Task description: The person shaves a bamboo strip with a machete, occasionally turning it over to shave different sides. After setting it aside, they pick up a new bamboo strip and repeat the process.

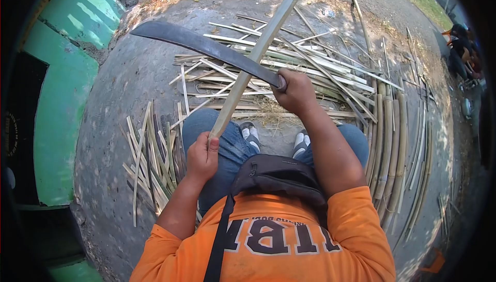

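Note:
My left hand (202, 157) is closed around the lower end of a long bamboo strip (231, 104), which slants up and away past the top of the view. In my right hand (294, 92) is the handle of a machete (206, 47). Its dark, broad blade points to the left and crosses over the strip, overlapping it in this view. Both hands are above my knees as I sit, with the strip near my left thigh. Beyond my feet lies a wide pile of split bamboo strips (320, 78).
A bundle of shorter strips (147, 153) lies on the ground at my left. Uncut bamboo poles (388, 147) lie in a row at my right. A green wall (62, 96) stands at far left. Another person (461, 55) sits at the far right edge.

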Demonstrator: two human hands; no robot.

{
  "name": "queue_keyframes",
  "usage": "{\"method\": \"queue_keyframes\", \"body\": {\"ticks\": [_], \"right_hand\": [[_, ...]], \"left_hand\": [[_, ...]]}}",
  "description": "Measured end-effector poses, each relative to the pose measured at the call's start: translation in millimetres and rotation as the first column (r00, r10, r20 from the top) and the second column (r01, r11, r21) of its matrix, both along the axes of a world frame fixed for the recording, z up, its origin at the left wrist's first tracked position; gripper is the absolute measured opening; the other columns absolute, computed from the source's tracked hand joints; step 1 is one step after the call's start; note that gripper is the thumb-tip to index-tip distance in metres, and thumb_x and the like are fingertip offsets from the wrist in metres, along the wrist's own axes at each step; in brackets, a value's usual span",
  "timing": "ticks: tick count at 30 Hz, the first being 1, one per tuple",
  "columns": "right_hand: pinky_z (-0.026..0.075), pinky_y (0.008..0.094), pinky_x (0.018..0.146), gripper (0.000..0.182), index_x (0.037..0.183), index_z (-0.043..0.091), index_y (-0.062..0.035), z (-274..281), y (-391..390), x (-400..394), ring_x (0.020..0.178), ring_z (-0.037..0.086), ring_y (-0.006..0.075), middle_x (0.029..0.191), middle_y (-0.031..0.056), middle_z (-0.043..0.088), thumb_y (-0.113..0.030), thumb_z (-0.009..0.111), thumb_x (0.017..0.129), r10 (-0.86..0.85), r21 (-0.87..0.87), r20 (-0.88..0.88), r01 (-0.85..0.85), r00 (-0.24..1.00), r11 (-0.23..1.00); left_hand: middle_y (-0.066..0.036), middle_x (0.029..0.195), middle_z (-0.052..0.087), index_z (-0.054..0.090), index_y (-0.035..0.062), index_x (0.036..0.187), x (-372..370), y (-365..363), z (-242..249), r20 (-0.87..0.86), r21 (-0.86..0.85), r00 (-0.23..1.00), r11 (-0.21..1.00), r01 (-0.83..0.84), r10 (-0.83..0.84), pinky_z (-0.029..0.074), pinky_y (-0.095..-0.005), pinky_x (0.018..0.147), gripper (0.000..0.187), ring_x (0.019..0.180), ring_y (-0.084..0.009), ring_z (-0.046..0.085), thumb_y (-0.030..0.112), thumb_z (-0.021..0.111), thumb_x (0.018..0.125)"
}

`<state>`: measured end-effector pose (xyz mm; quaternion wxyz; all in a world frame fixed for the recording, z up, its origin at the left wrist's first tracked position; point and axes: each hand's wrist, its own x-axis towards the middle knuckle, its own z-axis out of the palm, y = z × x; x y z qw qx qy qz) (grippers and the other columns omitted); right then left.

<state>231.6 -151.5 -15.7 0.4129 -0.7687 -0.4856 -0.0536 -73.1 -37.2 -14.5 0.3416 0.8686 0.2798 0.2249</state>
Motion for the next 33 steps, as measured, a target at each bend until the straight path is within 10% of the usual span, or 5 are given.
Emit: {"method": "queue_keyframes", "body": {"ticks": [23, 27, 33], "right_hand": [[0.051, 0.0529, 0.065, 0.016, 0.085, 0.063, -0.0106, 0.5, 1.5, -2.5, 0.072, 0.065, 0.0413, 0.072, 0.0146, 0.063, -0.015, 0.072, 0.073, 0.055, -0.116, 0.188, -0.034, 0.981, 0.993], [0.053, 0.0507, 0.067, 0.016, 0.086, 0.066, -0.0072, 0.7, -3.9, 29.0, 0.076, 0.068, 0.0435, 0.079, 0.0198, 0.069, -0.019, 0.076, 0.081, -0.13, 0.001, -0.111, 0.131, 0.985, 0.991], [0.053, 0.05, 0.066, 0.016, 0.087, 0.066, -0.0078, 2.1, -9.0, 19.8, 0.075, 0.068, 0.0426, 0.077, 0.0189, 0.068, -0.018, 0.077, 0.08, -0.132, 0.076, -0.055, 0.136, 0.99, 0.988]], "left_hand": [[-0.02, 0.074, 0.065, 0.064, -0.0016, 0.11, -3.5, 1.7, -2.2, -0.009, -0.01, 1.0, 1.0, 0.024, -0.024, 0.051, -0.0438, 0.063, 0.042, 0.068, -0.0408, 0.067, 0.039, 0.054, 0.109], [-0.021, 0.076, 0.066, 0.065, -0.0011, 0.11, -3.6, 1.0, 0.2, -0.007, -0.024, 1.0, 0.999, 0.025, -0.025, 0.051, -0.0449, 0.064, 0.041, 0.07, -0.0424, 0.067, 0.038, 0.054, 0.109], [-0.021, 0.077, 0.066, 0.065, -0.0001, 0.11, -4.3, -0.4, -2.5, -0.005, -0.021, 1.0, 1.0, 0.017, -0.017, 0.051, -0.0456, 0.065, 0.04, 0.071, -0.0429, 0.067, 0.038, 0.054, 0.109]]}}
